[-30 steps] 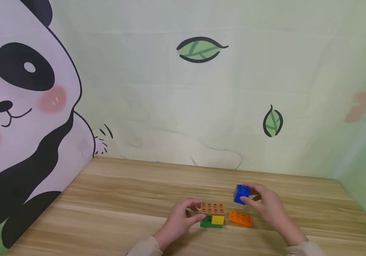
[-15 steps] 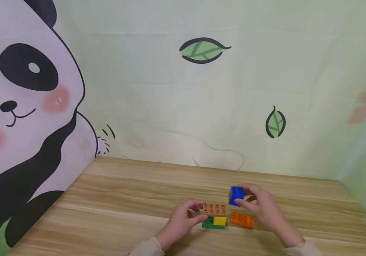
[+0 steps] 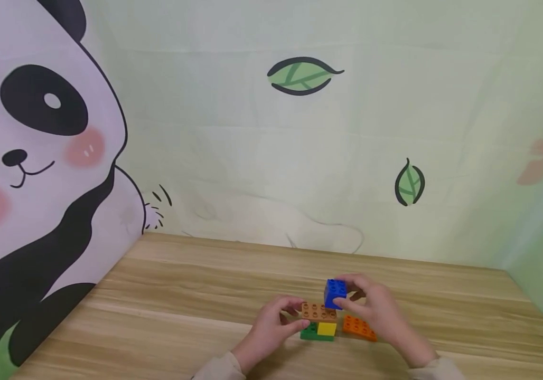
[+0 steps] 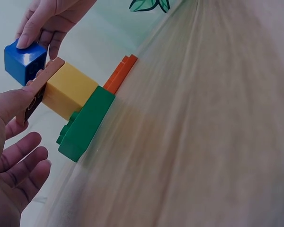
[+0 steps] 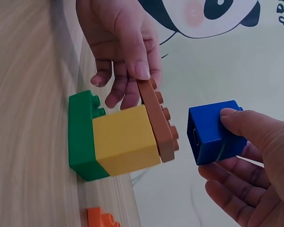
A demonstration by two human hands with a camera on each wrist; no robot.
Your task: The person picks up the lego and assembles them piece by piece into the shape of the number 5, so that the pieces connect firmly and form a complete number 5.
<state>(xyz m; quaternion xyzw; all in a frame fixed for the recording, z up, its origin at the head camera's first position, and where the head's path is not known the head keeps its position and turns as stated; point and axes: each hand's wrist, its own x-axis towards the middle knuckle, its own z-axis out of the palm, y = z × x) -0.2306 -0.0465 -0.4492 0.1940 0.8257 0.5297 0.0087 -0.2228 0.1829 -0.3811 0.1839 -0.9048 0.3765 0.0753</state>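
Observation:
A small stack stands on the table: a green brick [image 3: 310,336] at the bottom, a yellow brick [image 5: 127,141] on one end of it, and a thin brown brick [image 3: 313,312] across the top. My left hand [image 3: 271,326] pinches the overhanging left end of the brown brick between thumb and fingers. Between the thumb and fingers of my right hand [image 3: 376,306] is a blue brick [image 3: 332,294], studs up, above the stack's right end. In the right wrist view a gap separates the blue brick from the brown one.
A flat orange brick [image 3: 358,328] lies on the wooden table [image 3: 195,295] just right of the stack, below my right hand. Behind the table hangs a pale green backdrop [image 3: 205,142] printed with a panda and leaves.
My right hand has carried the blue brick leftward, from above the orange brick to over the brown brick's right end. My left hand keeps its hold on the brown brick.

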